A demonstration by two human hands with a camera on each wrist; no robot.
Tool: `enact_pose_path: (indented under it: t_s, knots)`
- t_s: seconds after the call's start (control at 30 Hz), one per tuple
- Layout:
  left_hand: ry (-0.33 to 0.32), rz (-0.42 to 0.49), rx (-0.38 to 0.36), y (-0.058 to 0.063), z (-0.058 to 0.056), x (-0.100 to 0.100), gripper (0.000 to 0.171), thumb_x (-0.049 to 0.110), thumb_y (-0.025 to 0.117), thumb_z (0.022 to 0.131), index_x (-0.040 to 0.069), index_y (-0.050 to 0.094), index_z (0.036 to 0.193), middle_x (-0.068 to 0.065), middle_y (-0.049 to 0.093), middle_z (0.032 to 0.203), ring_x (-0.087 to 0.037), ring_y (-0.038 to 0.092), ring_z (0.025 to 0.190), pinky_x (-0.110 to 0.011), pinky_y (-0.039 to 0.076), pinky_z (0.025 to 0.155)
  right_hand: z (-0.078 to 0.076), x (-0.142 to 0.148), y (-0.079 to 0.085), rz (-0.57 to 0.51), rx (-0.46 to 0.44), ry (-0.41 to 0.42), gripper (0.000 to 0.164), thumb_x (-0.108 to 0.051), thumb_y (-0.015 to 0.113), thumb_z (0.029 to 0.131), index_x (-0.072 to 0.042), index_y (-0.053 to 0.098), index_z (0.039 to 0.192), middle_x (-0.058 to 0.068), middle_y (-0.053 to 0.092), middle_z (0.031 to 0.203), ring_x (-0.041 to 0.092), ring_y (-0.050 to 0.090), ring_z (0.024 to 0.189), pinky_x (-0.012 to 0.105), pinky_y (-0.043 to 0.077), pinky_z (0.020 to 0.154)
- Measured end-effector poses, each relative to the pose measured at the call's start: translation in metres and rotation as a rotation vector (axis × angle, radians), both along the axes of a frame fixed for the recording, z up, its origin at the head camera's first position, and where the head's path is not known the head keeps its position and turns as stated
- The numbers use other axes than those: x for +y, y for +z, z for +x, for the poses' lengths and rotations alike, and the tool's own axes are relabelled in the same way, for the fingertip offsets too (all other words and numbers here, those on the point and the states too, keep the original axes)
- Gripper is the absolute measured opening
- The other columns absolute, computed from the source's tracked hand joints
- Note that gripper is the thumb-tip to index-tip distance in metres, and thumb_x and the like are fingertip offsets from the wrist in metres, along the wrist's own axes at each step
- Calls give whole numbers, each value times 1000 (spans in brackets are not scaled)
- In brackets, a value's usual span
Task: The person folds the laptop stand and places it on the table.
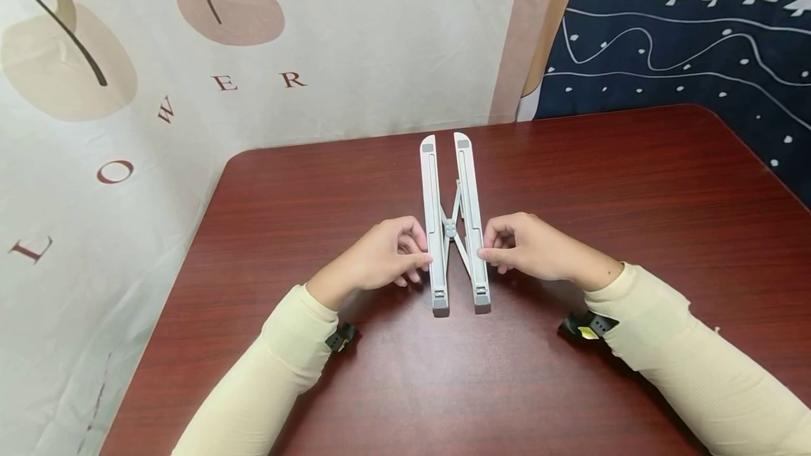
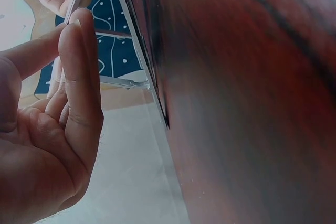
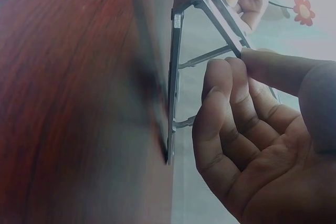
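Observation:
A silver folding laptop stand (image 1: 450,229) stands partly spread on the table, its two long rails joined by crossed bars at a central hub. The rails sit closer together at the far end than at the near end. On its left rail, my left hand (image 1: 388,253) pinches the upper bar between thumb and fingers. My right hand (image 1: 538,246) pinches the right rail in the same way. In the left wrist view, the stand's lower bar (image 2: 138,45) lies along the tabletop, below the pinched upper bar. The right wrist view shows slanted struts between the stand's bars (image 3: 175,51).
The dark red wooden table (image 1: 405,385) has rounded far corners. Behind it hangs a pale cloth (image 1: 393,34) with letters and flowers. A navy cloth with white trees (image 1: 671,48) hangs at the right. Black wrist straps (image 1: 342,338) show below both pale sleeves.

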State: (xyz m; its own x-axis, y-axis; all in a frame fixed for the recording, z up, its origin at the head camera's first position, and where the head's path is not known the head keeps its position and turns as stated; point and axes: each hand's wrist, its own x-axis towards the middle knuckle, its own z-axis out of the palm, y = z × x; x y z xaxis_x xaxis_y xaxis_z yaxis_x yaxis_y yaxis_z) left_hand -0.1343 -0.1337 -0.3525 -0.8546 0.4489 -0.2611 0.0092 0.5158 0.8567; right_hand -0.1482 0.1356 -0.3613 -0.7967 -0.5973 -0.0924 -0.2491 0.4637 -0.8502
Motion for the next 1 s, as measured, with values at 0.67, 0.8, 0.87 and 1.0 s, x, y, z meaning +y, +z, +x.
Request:
enact_pose_path:
  t_s: [0.67, 0.8, 0.87, 1.0]
  knots:
    - [-3, -18, 26, 1, 4, 5, 20, 10, 72, 92, 5, 54, 99, -13, 73, 86, -26, 71, 64, -35, 59, 54, 3, -6, -5, -56, 9, 10, 16, -9, 71, 92, -4, 60, 81, 6, 62, 69, 20, 64, 60, 35, 57, 57]
    - [-4, -13, 35, 1, 4, 6, 20, 10, 72, 92, 4, 54, 98, -11, 73, 85, -26, 71, 64, -34, 58, 53, 3, -7, -6, -54, 15, 11, 16, -9, 71, 92, -6, 61, 81, 4, 62, 69, 18, 64, 60, 36, 57, 56]
    - [-4, -16, 39, 2, 5, 7, 19, 10, 72, 92, 5, 55, 98, -10, 73, 84, -26, 71, 64, -33, 58, 53, 4, -8, -6, -49, 14, 10, 16, -9, 72, 92, -6, 61, 80, 3, 62, 69, 18, 64, 60, 35, 57, 56]
    - [-9, -22, 50, 1, 6, 7, 19, 10, 72, 92, 5, 54, 98, -8, 73, 82, -25, 71, 64, -33, 58, 53, 4, -9, -5, -40, 12, 6, 15, -9, 72, 91, -8, 61, 80, 2, 62, 68, 20, 64, 62, 32, 56, 56]
